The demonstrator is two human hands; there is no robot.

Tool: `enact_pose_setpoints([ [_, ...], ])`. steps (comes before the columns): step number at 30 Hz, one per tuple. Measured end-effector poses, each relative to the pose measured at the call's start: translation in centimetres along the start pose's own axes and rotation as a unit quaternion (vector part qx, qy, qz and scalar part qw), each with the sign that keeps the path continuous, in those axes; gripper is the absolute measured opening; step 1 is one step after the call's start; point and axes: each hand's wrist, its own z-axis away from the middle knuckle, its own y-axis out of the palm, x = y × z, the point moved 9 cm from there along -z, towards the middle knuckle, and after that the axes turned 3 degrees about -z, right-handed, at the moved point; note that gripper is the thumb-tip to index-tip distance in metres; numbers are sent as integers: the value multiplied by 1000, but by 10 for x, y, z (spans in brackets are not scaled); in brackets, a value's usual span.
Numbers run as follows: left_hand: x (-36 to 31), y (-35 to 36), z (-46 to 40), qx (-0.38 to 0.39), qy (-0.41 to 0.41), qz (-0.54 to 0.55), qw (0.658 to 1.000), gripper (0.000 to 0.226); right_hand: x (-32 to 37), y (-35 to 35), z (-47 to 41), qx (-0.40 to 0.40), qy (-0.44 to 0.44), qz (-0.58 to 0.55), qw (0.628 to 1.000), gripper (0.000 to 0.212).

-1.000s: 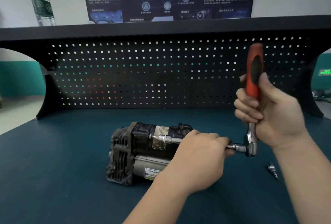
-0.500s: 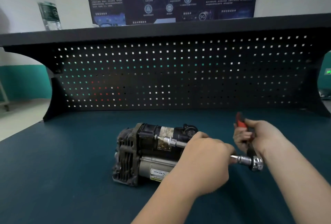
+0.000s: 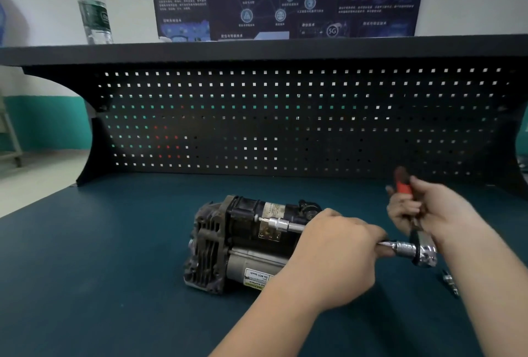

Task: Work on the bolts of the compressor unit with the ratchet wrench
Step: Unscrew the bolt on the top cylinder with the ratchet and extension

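Though gripped by both hands, ratchet wrench (image 3: 423,254) right of compressor unit (image 3: 243,242).

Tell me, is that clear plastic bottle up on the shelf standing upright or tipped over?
Upright. The clear plastic water bottle stands on its base on the black shelf, neck pointing up; its slight lean is probably wide-angle distortion.

Your dark teal bench (image 3: 114,285) carries the compressor unit (image 3: 243,245) lying on its side near the middle, and a small metal bit (image 3: 451,284) off to its right (too blurred to identify). Up on the black shelf (image 3: 257,49), a water bottle (image 3: 93,5) stands upright.
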Motion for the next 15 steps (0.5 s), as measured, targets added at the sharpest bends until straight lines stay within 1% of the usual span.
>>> enact_pose_setpoints([
  [1, 0, 1, 0, 2, -3, 3, 1000, 21, -3, -4, -2, -9, 8, -1, 1000, 42],
  [2, 1, 3, 1, 5, -6, 2, 1000, 21, 0, -1, -2, 10, -14, 20, 1000, 41],
  [3, 1, 5, 1, 8, -10, -2, 1000, 23, 10, 8, 1, 53, -61, 50, 995, 39],
  [4, 2, 6, 1, 8, -13, -7, 1000, 24, 23, 24, 10, 118, -120, 83, 982, 37],
  [5, 2, 5, 0, 4, -14, -12, 1000, 25, 33, 42, 23, 195, -176, 114, 958, 35],
  [6, 2, 3, -1, -4, -13, -9, 1000, 24, 38, 60, 40, 276, -211, 140, 927, 34],
  [7, 1, 1, -1, -11, -13, 1, 1000, 22, 37, 73, 54, 345, -222, 157, 898, 33],
  [8, 0, -2, -2, -15, -12, 13, 1000, 19, 34, 80, 64, 388, -223, 169, 878, 32],
  [9, -1, -3, -2, -17, -11, 21, 1000, 17, 33, 82, 66, 400, -221, 174, 872, 33],
  [10, -2, -4, -2, -17, -9, 24, 1000, 16, 33, 80, 62, 386, -217, 171, 880, 33],
  [11, -2, -5, -1, -16, -9, 25, 1000, 15, 33, 73, 53, 347, -200, 151, 904, 34],
  [12, -1, -5, -1, -15, -10, 28, 999, 15, 32, 62, 38, 287, -166, 117, 936, 35],
  [13, -1, -5, -1, -17, -12, 35, 999, 15, 26, 45, 21, 208, -115, 73, 968, 36],
  [14, -1, -6, -1, -21, -15, 44, 999, 15, 15, 24, 6, 120, -54, 24, 991, 37],
  [15, 0, -8, -1, -26, -20, 52, 998, 15, 2, 5, -3, 37, 0, -23, 999, 35],
])
